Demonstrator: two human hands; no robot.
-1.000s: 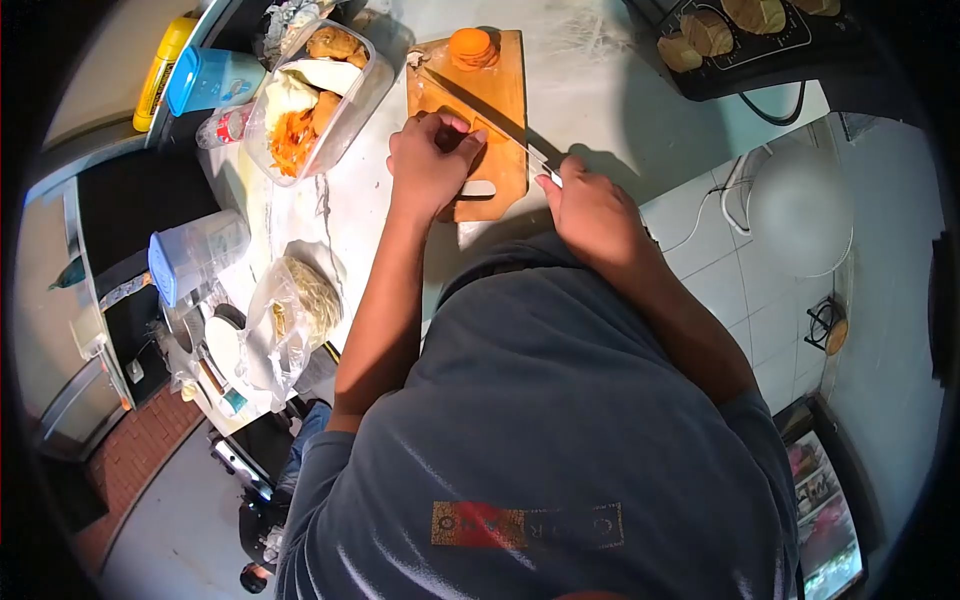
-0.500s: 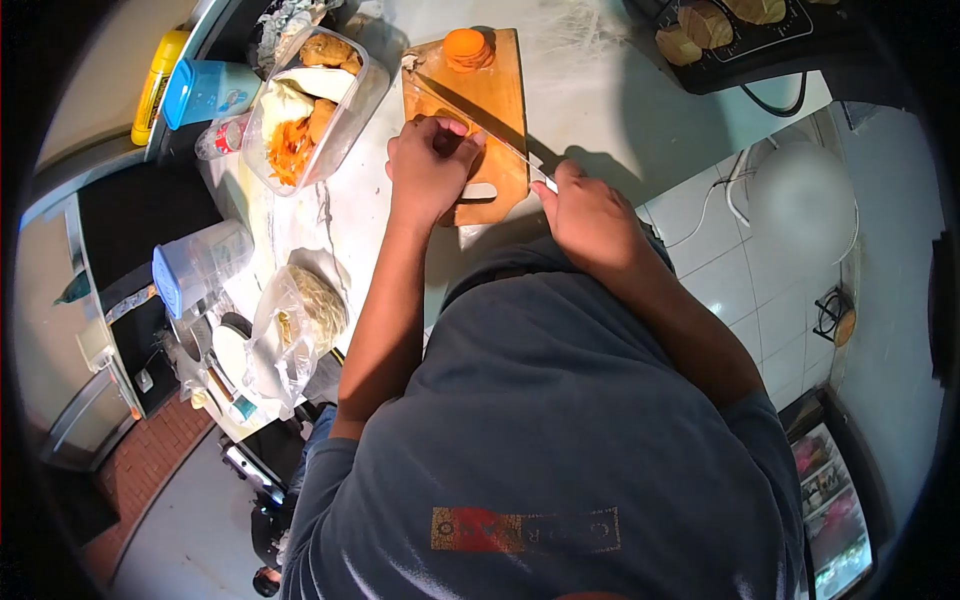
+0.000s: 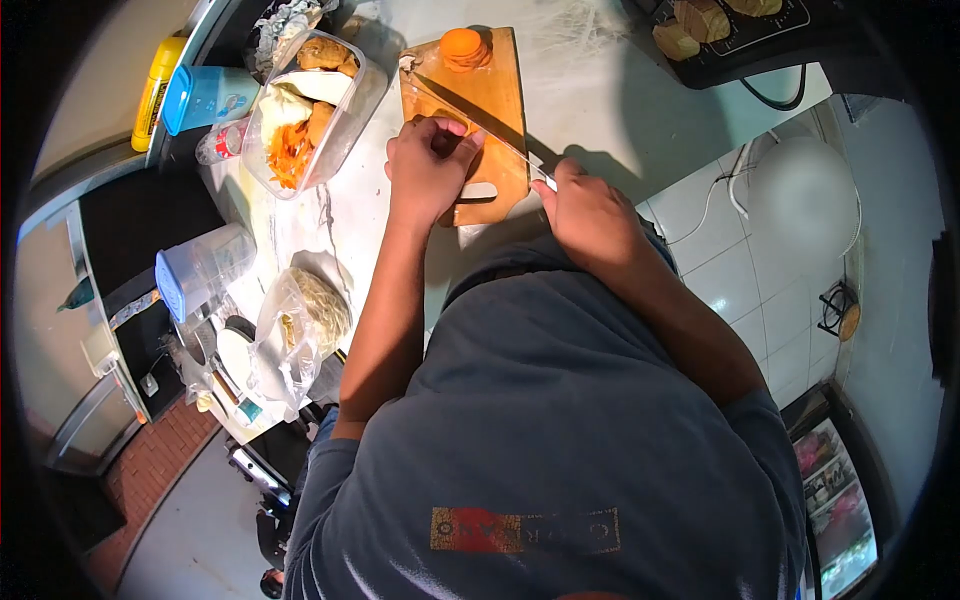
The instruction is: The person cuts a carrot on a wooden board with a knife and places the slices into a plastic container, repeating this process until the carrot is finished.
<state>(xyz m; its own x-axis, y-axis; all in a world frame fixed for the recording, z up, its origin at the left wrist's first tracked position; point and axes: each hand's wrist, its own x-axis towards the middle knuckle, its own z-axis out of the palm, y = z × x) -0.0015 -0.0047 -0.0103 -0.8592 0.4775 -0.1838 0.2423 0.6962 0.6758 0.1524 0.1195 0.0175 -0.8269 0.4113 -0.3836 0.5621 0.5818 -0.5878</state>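
Note:
A wooden cutting board (image 3: 507, 110) lies on the light countertop. Over its lower part, my left hand (image 3: 432, 165) is closed with the fingertips bent down; what they press on is mostly hidden, with a little orange showing. My right hand (image 3: 594, 212) grips the handle of a knife (image 3: 487, 128), whose blade slants across the board towards its upper left, beside my left fingertips. Round orange slices (image 3: 463, 48) are stacked near the board's far end. A small pale scrap (image 3: 408, 62) sits at its upper left corner.
Left of the board is a clear plastic container (image 3: 352, 120) of food. Farther left stand a blue-lidded tub (image 3: 205, 97), a bottle (image 3: 220, 141) and another lidded box (image 3: 205, 268). A plastic bag (image 3: 290, 340) lies nearer. A black appliance (image 3: 740, 50) stands at the upper right.
The view has shifted very slightly. Both hands and the knife hold almost the same position.

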